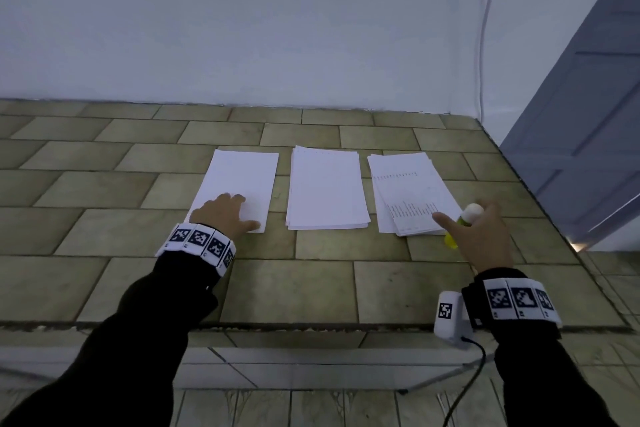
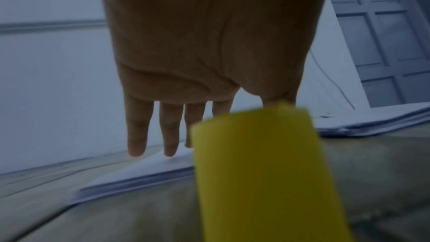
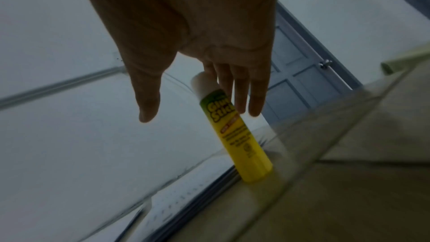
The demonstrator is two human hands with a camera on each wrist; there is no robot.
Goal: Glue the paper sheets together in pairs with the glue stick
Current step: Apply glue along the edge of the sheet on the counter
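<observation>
1. Left hand – I see it palm down on the near end of the left sheet, fingers spread flat and pressing, gripping nothing.
2. Right hand – fingers straight and loose; the thumb stands well apart, over the right pile.
3. Glue stick – yellow with a white cap on, it stands tilted on the tiled top between thumb and fingers, its base just beside the pile's near corner. I cannot tell whether the fingertips touch it; nothing is curled round it.
4. Middle pile – between my two hands, beyond the fingertips, untouched.
</observation>
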